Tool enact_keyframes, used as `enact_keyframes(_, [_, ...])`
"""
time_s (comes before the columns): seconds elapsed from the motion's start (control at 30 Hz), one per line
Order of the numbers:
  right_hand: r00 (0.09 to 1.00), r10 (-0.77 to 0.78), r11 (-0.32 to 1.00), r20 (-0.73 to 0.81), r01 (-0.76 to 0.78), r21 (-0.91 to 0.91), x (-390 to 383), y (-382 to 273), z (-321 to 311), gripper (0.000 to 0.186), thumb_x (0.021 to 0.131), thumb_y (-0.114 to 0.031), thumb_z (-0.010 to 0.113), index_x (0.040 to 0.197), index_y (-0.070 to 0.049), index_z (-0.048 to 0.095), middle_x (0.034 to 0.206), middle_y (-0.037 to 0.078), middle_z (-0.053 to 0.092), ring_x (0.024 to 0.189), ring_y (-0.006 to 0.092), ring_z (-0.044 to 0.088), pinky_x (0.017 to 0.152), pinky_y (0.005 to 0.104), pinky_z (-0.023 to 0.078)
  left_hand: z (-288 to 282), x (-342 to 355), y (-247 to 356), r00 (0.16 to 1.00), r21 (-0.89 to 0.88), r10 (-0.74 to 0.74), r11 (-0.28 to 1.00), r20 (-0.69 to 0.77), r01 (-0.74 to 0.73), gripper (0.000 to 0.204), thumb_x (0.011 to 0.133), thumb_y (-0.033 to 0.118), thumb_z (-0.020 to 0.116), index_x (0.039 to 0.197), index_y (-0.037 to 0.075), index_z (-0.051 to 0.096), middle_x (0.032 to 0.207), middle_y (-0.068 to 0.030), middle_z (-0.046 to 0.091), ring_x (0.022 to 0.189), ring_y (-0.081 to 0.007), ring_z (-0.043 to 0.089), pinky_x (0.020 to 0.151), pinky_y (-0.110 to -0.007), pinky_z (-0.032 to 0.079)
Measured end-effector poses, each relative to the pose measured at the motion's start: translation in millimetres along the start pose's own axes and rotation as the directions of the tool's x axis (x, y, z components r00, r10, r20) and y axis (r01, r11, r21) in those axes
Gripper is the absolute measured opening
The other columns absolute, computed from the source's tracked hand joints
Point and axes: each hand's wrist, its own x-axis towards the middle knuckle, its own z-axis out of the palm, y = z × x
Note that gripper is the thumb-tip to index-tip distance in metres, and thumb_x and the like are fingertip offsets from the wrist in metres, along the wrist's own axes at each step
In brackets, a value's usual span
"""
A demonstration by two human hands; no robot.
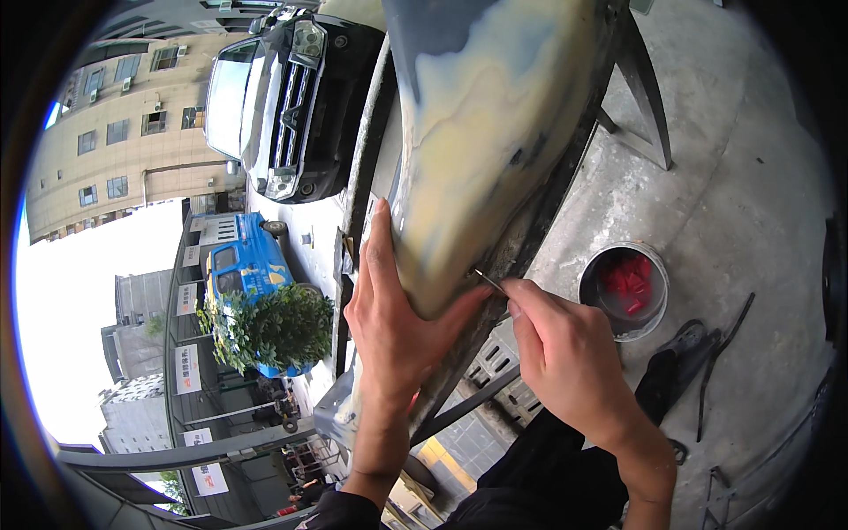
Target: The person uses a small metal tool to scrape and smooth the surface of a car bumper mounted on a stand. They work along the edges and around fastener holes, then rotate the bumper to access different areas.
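A long, curved vehicle body panel (495,132), sanded in patches of yellowish filler and grey, stretches from the top of the view down to its narrow end between my hands. My left hand (389,331) rests against that end, fingers extended upward along the left side and thumb reaching right across the tip. Closed fingers of my right hand (570,358) pinch a thin metal tool (488,282). Its tip meets the panel's lower edge, close to my left thumb. The tool's other end is hidden in my right hand, so its exact kind is unclear.
A dark metal stand (649,97) supports the panel. On the concrete floor at right stands a bucket (623,291) with red material inside, near my shoe (685,349). A dark car (296,106), a blue vehicle (252,256) and a leafy plant (269,327) appear sideways at left.
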Motion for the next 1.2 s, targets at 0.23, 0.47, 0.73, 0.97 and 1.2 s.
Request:
enact_keyframes(0.23, [0.996,0.047,0.98,0.078,-0.031,-0.198,2,-11,1,0.017,0.087,0.0,0.057,0.104,0.003,0.06,0.071,0.022,0.063,0.067,0.04,0.064,0.053,0.043,0.049,4,-1,-1,0.999,-0.022,0.0,1.0,-0.043,-0.001,0.108,0.058,0.03,0.092,0.144,-0.001,0.035,0.12,-0.0219,0.059,0.102,-0.0369,0.064,0.086,-0.041,0.052])
enact_keyframes(0.47, [0.965,0.089,0.995,0.247,-0.099,0.028,13,-7,-11,0.012,0.089,-0.002,0.057,0.097,0.006,0.059,0.064,0.026,0.055,0.064,0.0408,0.061,0.052,0.0407,0.045,0,-2,-3,0.999,-0.049,-0.012,0.999,-0.032,0.01,0.107,0.056,0.026,0.092,0.144,-0.002,0.036,0.118,-0.0217,0.059,0.101,-0.0365,0.063,0.086,-0.041,0.052])
enact_keyframes(0.73, [0.934,0.155,0.911,0.322,-0.261,0.319,18,-1,-13,0.013,0.092,-0.006,0.054,0.095,0.007,0.059,0.066,0.024,0.053,0.056,0.0359,0.051,0.053,0.035,0.041,4,-2,-10,0.998,-0.117,0.023,0.993,-0.054,-0.03,0.107,0.054,0.026,0.093,0.142,-0.003,0.039,0.116,-0.0215,0.061,0.099,-0.0355,0.064,0.086,-0.04,0.051])
enact_keyframes(0.97, [0.996,0.016,0.988,0.093,-0.001,-0.156,6,-10,6,0.02,0.08,-0.004,0.062,0.099,-0.002,0.057,0.06,0.012,0.062,0.056,0.0297,0.066,0.048,0.0374,0.052,2,-5,-9,0.998,-0.172,-0.036,0.985,-0.049,0.027,0.107,0.055,0.028,0.093,0.142,-0.002,0.039,0.117,-0.0216,0.061,0.1,-0.035,0.064,0.087,-0.04,0.051])
enact_keyframes(1.2, [0.959,0.121,0.99,0.258,-0.097,-0.104,18,-19,-13,0.012,0.089,-0.005,0.058,0.098,0.003,0.061,0.065,0.022,0.058,0.061,0.0405,0.061,0.05,0.0418,0.045,1,-4,-9,0.999,-0.111,0.002,0.994,-0.033,-0.006,0.106,0.056,0.028,0.093,0.142,-0.001,0.039,0.121,-0.0216,0.06,0.103,-0.0357,0.064,0.089,-0.041,0.051])
